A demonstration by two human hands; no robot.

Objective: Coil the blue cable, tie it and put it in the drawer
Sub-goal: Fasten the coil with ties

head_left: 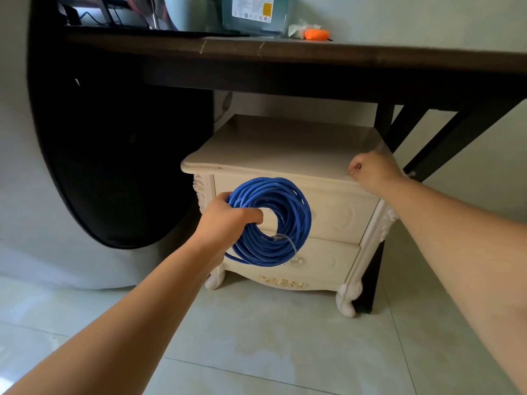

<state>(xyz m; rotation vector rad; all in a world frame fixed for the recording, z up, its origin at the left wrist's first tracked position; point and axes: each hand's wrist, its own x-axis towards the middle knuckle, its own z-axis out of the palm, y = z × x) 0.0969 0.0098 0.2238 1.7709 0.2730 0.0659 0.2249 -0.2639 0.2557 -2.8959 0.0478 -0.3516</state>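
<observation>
Beside nightstand point(285, 155), cable coil point(273, 220) in left hand point(225, 220)

Orange object point(316, 34) and bin point(256, 15) on dark table point(342, 57).

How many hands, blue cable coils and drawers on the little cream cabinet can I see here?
hands: 2 (left hand, right hand)
blue cable coil: 1, held in the left hand
drawers: 2 (upper drawer, lower drawer), both closed
total: 5
</observation>
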